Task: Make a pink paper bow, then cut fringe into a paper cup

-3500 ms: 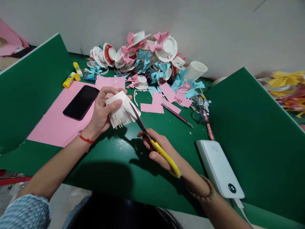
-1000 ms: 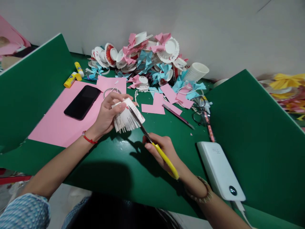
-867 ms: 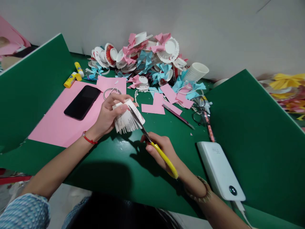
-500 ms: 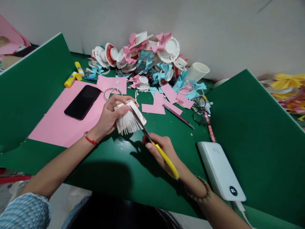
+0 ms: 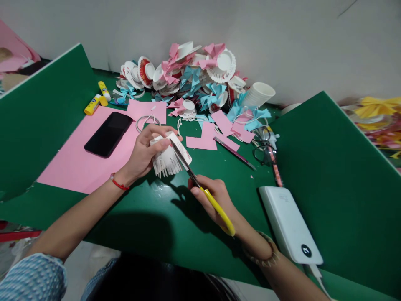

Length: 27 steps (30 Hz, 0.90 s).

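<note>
1. Pinching a fringed paper cup point(image 5: 164, 162), seemingly a printed white one, between thumb and fingers: left hand point(image 5: 142, 152), just right of the smartphone point(image 5: 108, 134) in view. Cup held above the green table point(image 5: 206, 165).
2. Right hand point(image 5: 214, 194) wrapped about the yellow handles of the scissors point(image 5: 220, 213), to the right of the smartphone and nearer the wearer. Blades lie across the cup, tips by the left thumb; blade gap hard to make out.
3. Handling, my judgement: cup very light, stiff at its uncut end, strips soft and easily bent or torn. Best hold: the uncut end, fingertips clear of the blades.
4. Under the smartphone: large pink sheet point(image 5: 67, 165). Just beyond it: glue sticks point(image 5: 92, 105).
5. Well right of the smartphone: slim purple craft knife or pen point(image 5: 234, 154); farther right and nearer the wearer, white power bank point(image 5: 286, 223).
6. Beyond the smartphone, rightward: heap of cup cut-outs with paper bows point(image 5: 189, 77), then stacked paper cups point(image 5: 258, 95).
</note>
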Motion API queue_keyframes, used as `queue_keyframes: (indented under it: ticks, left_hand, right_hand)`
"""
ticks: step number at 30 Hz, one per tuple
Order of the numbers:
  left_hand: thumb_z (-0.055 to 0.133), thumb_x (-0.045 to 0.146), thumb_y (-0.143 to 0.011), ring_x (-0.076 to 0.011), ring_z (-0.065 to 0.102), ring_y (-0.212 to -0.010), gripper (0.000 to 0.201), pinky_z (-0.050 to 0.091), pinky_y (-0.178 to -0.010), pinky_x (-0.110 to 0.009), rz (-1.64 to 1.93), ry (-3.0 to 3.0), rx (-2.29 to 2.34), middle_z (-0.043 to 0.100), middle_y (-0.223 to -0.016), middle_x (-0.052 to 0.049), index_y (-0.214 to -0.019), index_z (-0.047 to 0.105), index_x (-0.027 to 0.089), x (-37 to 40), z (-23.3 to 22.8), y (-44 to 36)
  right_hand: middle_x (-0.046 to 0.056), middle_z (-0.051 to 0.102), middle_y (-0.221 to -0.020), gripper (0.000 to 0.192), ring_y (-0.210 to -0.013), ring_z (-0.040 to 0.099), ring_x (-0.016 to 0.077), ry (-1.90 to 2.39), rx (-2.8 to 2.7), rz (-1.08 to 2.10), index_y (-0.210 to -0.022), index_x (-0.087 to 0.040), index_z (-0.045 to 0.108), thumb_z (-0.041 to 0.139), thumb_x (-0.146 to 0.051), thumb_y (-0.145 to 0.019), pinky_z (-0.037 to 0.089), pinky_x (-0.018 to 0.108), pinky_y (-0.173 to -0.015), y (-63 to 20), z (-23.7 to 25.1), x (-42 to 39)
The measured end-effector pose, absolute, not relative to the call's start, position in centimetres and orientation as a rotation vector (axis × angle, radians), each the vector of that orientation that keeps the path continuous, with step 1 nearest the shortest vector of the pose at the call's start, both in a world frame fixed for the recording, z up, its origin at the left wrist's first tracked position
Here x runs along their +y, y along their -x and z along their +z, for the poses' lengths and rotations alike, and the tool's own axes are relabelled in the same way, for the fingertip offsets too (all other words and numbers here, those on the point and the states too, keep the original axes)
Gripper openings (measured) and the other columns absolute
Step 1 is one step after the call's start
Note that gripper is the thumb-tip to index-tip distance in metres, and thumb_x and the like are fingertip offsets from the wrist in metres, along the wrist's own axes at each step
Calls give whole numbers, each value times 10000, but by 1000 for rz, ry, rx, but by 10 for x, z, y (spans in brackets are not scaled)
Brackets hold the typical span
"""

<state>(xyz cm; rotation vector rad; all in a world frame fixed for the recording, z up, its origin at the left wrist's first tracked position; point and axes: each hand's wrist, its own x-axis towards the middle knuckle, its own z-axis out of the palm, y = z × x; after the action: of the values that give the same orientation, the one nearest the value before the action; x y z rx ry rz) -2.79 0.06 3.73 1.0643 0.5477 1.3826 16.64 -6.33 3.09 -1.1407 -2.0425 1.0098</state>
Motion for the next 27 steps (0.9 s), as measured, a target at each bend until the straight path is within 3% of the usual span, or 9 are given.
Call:
queue_keyframes:
  ticks: [9,16,22,27]
  left_hand:
    - [761,258,-711,-151,705,-826,240,600,-709,-279,1391,-1068,528,648,-935,9,-770,542,180,0,38,28]
    - [764,277,-710,-177,703,-859,260,599,-792,-374,1388,-1076,548,639,-955,5,-771,528,184,0,37,28]
    - [765,267,-707,-159,701,-834,242,599,-716,-290,1389,-1055,543,644,-925,6,-758,545,181,0,38,29]
    - [778,286,-687,-150,696,-817,259,604,-715,-294,1392,-1020,560,648,-937,12,-751,549,184,-1,40,28]
  right_hand:
    - [-49,322,-528,468,-488,258,88,1164,-2048,1016,-653,-191,450,408,-583,-906,247,215,-437,-166,32,-64]
    - [-52,313,-526,453,-483,254,87,1157,-2045,1014,-655,-196,444,417,-571,-907,245,215,-435,-166,32,-64]
    - [-53,306,-527,455,-488,242,85,1148,-2038,1010,-650,-194,439,423,-569,-908,234,215,-431,-165,33,-64]
    - [-56,309,-524,446,-485,250,85,1153,-2032,1004,-651,-190,453,429,-552,-910,240,214,-435,-164,34,-65]
